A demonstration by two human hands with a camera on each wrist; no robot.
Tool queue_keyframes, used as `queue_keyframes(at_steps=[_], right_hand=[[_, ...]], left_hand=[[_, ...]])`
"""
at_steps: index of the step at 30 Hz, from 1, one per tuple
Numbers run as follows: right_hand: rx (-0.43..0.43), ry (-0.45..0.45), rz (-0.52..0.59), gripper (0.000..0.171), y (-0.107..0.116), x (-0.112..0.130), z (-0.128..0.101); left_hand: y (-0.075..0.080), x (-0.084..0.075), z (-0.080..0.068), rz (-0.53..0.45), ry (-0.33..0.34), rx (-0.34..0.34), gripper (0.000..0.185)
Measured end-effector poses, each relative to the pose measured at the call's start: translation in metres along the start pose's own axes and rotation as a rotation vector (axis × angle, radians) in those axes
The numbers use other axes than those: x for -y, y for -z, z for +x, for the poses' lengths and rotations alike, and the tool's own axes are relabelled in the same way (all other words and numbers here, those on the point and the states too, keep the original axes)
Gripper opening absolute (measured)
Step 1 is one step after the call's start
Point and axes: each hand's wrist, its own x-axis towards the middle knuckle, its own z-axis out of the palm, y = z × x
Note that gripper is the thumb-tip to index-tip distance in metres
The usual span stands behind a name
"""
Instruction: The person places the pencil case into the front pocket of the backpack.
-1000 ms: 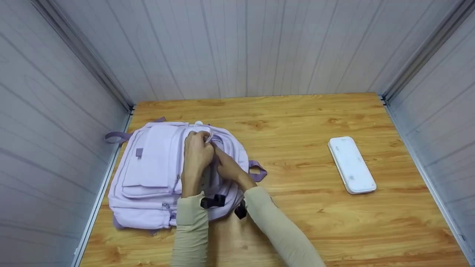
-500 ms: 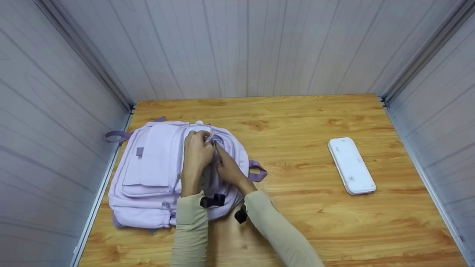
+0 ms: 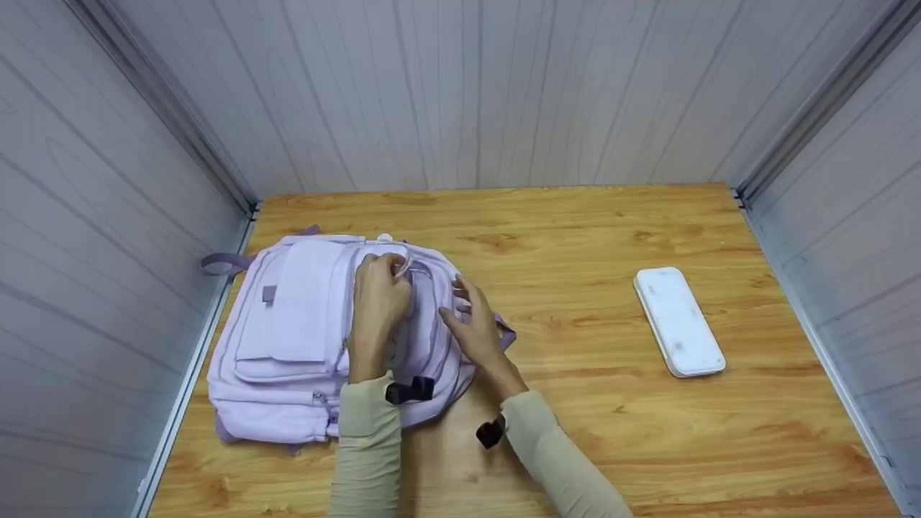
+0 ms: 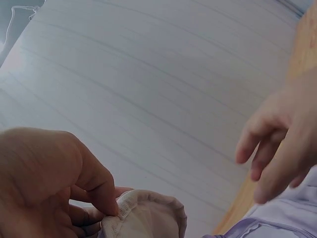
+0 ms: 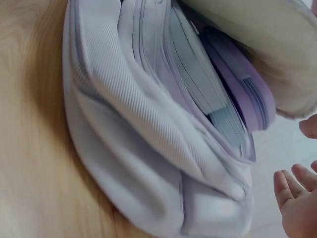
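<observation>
"What's on the left?"

"A pale lilac backpack point(image 3: 295, 309) lying on the bench point(image 3: 755, 446), with a purple strap point(image 3: 225, 264) sticking out past its left edge."

"And the left grip?"

"The left grip point(image 3: 381, 302) is over the backpack, right of its middle. Thumb and fingers pinch the edge of a cream-lined flap point(image 4: 153, 213), so it's touching the bag."

"Can you see inside?"

"From the right wrist, yes: a grey-green item point(image 5: 195, 69) and a purple case point(image 5: 242, 91) sit side by side in the opening, near the flap."

"Next along?"

"The right grip point(image 3: 475, 324), fingers loose and a little apart, holding nothing. It's at the backpack's right side; whether a fingertip touches the cloth, I can't tell."

"Farther right?"

"A white case point(image 3: 680, 321) lies at a slant, well apart from both hands."
</observation>
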Motion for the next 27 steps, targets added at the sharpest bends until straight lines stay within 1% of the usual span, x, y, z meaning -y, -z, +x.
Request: queue_keyframes(at_steps=[5,11,15,19,23,27], right_hand=[[-0.079,0.037,-0.023,0.054,0.012,0.001,-0.006],[-0.140,0.043,-0.022,0.050,0.029,0.000,-0.016],[-0.181,0.060,-0.078,0.048,0.046,-0.006,-0.023],[-0.242,0.081,-0.119,0.046,0.066,-0.014,-0.029],[-0.300,0.065,-0.115,0.046,0.085,-0.022,-0.034],[-0.333,0.035,-0.103,0.047,0.100,-0.028,-0.040]], left_hand=[[0.001,0.000,0.000,-0.013,0.011,-0.006,0.036],[0.003,0.000,-0.001,-0.022,0.022,0.007,0.036],[0.002,0.000,-0.001,-0.022,0.025,0.017,0.037],[0.001,0.000,0.000,-0.016,0.013,0.013,0.037],[0.000,0.001,0.000,-0.019,0.024,0.011,0.036],[0.000,0.002,-0.001,-0.028,0.036,0.016,0.037]])
